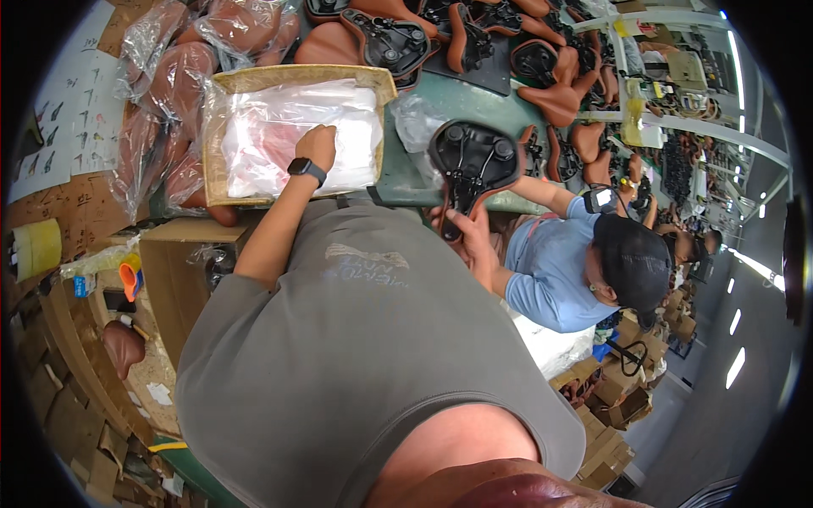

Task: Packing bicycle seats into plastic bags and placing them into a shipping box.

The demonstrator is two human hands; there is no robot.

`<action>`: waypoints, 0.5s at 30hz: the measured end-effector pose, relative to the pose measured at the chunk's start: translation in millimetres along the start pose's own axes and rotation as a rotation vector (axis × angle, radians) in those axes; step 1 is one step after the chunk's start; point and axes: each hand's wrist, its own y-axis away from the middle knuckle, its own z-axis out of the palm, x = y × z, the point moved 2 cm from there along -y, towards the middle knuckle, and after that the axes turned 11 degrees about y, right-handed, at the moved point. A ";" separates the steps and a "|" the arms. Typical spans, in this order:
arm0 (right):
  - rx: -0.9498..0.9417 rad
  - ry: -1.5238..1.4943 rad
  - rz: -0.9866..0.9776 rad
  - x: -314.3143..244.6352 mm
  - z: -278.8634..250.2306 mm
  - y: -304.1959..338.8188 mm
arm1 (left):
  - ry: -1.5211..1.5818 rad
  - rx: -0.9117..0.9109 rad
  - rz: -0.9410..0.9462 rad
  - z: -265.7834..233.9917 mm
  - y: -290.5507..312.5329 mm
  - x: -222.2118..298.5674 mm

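Note:
My left hand (317,149), with a dark watch at the wrist, is closed over a stack of clear and white plastic bags (262,140) in a shallow open cardboard box (383,144). Its fingertips are hidden, so what they pinch does not show. To the right, my right hand (477,245) grips a bicycle saddle (474,161) by its narrow nose. The black underside with rails and round fittings is turned up, and a brown rim shows along its edge.
Brown saddles in clear plastic (174,85) lie left of the box. More bare saddles (394,51) cover the green table (415,182) at the back. A co-worker in a blue shirt (555,262) and black cap stands close on my right. A cardboard carton (174,279) stands by my left arm.

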 end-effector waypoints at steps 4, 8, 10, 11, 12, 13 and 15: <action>-0.167 0.004 -0.161 -45.2 16.3 -24.9 | 0.038 0.083 0.109 -82.3 50.7 46.1; -0.684 -0.319 0.152 -40.4 66.7 -66.5 | 0.438 0.036 0.209 -122.4 78.8 84.1; -0.805 -0.468 0.347 -23.8 100.2 -92.2 | 0.613 -0.056 0.323 -121.1 82.4 92.4; -0.765 -0.480 0.407 -15.4 115.0 -99.2 | 0.606 -0.045 0.321 -118.7 86.6 93.7; -0.781 -0.503 0.409 -15.2 132.2 -102.6 | 0.738 -0.071 0.204 -117.1 92.9 91.4; -0.795 -0.527 0.412 -16.7 144.9 -104.9 | 0.872 -0.098 0.086 -115.4 100.2 87.2; -0.736 -0.584 0.490 -27.8 160.3 -95.3 | 1.119 0.022 -0.070 -109.3 115.7 64.3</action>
